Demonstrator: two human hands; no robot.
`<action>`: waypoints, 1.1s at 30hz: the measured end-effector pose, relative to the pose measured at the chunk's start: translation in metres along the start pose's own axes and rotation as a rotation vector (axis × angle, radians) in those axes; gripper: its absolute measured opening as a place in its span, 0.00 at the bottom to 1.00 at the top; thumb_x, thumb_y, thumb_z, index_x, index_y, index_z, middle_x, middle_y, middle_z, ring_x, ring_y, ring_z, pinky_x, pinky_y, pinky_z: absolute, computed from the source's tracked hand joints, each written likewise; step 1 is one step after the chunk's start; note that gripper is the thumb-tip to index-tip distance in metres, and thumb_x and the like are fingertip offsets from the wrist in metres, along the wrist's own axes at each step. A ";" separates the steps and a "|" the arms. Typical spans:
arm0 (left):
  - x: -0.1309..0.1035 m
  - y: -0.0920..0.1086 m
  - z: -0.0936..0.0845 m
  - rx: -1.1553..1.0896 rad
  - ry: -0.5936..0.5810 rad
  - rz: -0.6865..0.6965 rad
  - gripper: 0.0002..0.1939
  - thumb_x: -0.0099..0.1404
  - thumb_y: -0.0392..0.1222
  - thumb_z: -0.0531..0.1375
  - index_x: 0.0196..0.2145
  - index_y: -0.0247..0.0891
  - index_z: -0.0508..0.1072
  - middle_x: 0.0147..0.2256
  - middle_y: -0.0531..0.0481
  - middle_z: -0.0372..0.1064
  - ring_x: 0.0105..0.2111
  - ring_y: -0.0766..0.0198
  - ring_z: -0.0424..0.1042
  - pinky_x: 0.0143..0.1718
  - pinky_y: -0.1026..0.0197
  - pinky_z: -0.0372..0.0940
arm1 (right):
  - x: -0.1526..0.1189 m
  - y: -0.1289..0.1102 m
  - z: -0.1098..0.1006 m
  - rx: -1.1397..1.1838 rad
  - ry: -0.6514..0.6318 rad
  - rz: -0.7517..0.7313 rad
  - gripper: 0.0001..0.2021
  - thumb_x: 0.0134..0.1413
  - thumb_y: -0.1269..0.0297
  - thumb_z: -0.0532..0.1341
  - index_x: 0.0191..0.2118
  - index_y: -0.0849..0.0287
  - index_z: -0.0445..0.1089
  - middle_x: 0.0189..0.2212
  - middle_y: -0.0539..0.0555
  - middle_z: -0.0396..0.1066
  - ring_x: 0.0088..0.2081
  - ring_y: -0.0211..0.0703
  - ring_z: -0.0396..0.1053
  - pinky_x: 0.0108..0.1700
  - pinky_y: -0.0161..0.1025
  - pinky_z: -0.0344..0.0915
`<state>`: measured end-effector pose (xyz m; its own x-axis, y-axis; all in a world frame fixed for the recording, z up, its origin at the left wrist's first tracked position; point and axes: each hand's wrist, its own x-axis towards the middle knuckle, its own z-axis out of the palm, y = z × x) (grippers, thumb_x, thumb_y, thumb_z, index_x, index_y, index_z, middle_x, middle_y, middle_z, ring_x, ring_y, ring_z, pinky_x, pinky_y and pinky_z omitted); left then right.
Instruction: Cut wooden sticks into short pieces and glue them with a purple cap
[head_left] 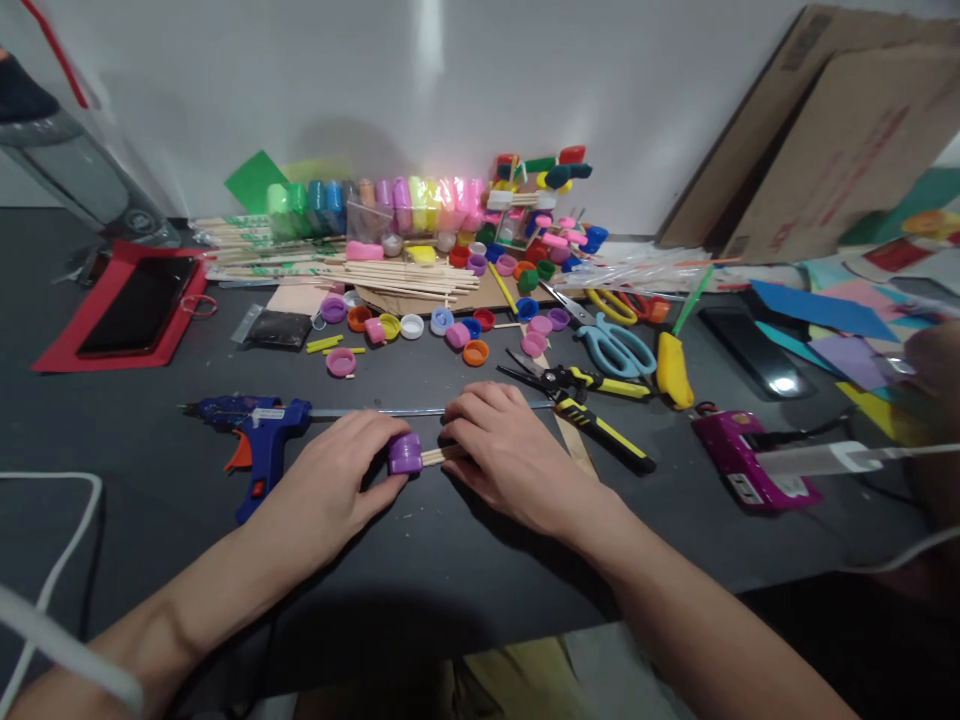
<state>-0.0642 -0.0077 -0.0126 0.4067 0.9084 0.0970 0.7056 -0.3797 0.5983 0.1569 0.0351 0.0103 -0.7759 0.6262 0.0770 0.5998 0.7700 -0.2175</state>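
My left hand [352,462] is closed on a purple bottle cap [406,454], pinched between the thumb and fingers. From the cap's right side run a few thin wooden sticks [435,457], lying low over the dark table. My right hand [499,450] has its fingers curled over the far end of these sticks, hiding that end. A blue hot glue gun [271,430] with an orange trigger lies left of my left hand. Just beyond my right hand are black-and-yellow pliers [592,410].
Loose coloured caps [475,352], wooden skewers [405,278] and clay packs [390,205] fill the back. Blue scissors [616,347], a yellow cutter [673,370] and a magenta power strip [750,460] lie right. Another person's hand [934,360] is at the right edge.
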 end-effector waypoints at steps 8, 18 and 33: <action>0.000 0.002 -0.002 0.021 -0.012 -0.001 0.11 0.68 0.39 0.59 0.48 0.40 0.68 0.46 0.48 0.71 0.47 0.58 0.68 0.49 0.54 0.63 | 0.002 0.000 0.002 0.008 -0.013 -0.031 0.06 0.62 0.69 0.58 0.34 0.62 0.70 0.38 0.60 0.71 0.43 0.49 0.61 0.44 0.45 0.56; 0.001 0.003 -0.007 0.034 -0.033 -0.022 0.09 0.68 0.40 0.58 0.46 0.40 0.68 0.44 0.48 0.70 0.44 0.57 0.66 0.47 0.52 0.63 | 0.003 0.000 0.004 -0.015 -0.023 -0.024 0.08 0.64 0.68 0.56 0.36 0.62 0.70 0.37 0.59 0.70 0.42 0.49 0.61 0.45 0.45 0.53; 0.001 0.005 -0.005 0.013 -0.039 -0.013 0.09 0.69 0.40 0.58 0.46 0.39 0.68 0.44 0.47 0.71 0.45 0.56 0.66 0.48 0.53 0.63 | 0.003 0.000 0.004 0.053 0.023 -0.066 0.08 0.64 0.68 0.55 0.35 0.61 0.70 0.31 0.56 0.71 0.37 0.46 0.61 0.45 0.45 0.53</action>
<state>-0.0636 -0.0080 -0.0058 0.4194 0.9060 0.0575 0.7184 -0.3699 0.5891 0.1540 0.0367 0.0068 -0.8084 0.5772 0.1156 0.5357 0.8027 -0.2620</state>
